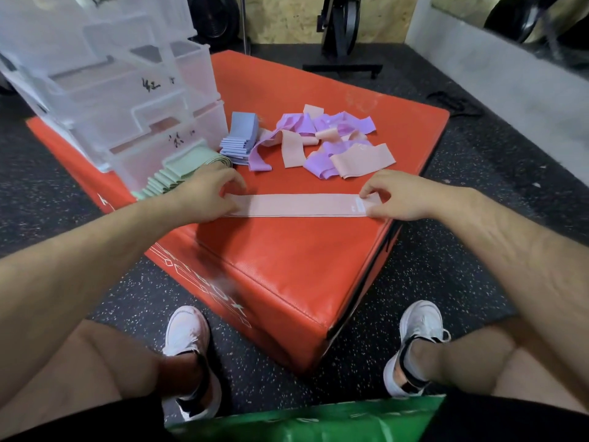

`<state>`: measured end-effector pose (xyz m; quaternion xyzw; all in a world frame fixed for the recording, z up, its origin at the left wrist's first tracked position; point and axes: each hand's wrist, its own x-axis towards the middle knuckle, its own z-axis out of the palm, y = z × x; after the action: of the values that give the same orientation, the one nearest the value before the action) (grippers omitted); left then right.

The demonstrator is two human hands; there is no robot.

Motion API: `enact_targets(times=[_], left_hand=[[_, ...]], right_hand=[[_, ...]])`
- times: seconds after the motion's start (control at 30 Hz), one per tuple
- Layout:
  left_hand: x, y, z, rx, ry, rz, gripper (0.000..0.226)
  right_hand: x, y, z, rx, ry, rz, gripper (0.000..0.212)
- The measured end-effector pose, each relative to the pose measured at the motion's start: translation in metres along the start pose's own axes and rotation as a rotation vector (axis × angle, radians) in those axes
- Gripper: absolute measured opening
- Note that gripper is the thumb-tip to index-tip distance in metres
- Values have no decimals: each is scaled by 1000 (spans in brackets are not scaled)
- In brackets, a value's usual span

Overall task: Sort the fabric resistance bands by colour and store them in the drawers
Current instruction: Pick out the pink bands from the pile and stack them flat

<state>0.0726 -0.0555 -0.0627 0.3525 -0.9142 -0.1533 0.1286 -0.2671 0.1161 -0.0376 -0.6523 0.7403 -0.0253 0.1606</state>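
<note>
My left hand (pixel 210 189) and right hand (pixel 392 196) pinch pink band (pixel 296 205) at both ends; one slip, elastic recoils, fold goes crooked.

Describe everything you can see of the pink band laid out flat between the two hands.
The pink band is a long, flat strip of pale pink, woven-looking fabric, seemingly doubled, with a small white label near its right end. It lies straight and smooth across the front of the red padded box, apart from the loose pile of pink and purple bands behind it. The left hand holds its left end and the right hand pinches its right end, beside the label.
</note>
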Motion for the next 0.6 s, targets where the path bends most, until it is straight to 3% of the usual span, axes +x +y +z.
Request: enact_targets(times=[0.13, 0.37, 0.6], left_hand=[[-6, 1, 2, -41, -143, 122, 46], [-10, 5, 0, -27, -145, 96, 31], [7, 26, 0, 43, -150, 99, 36]], right_hand=[[-6, -1, -3, 0, -19, -3, 44], [-5, 0, 0, -72, -30, -29, 41], [-1, -8, -6, -108, -15, -13, 34]])
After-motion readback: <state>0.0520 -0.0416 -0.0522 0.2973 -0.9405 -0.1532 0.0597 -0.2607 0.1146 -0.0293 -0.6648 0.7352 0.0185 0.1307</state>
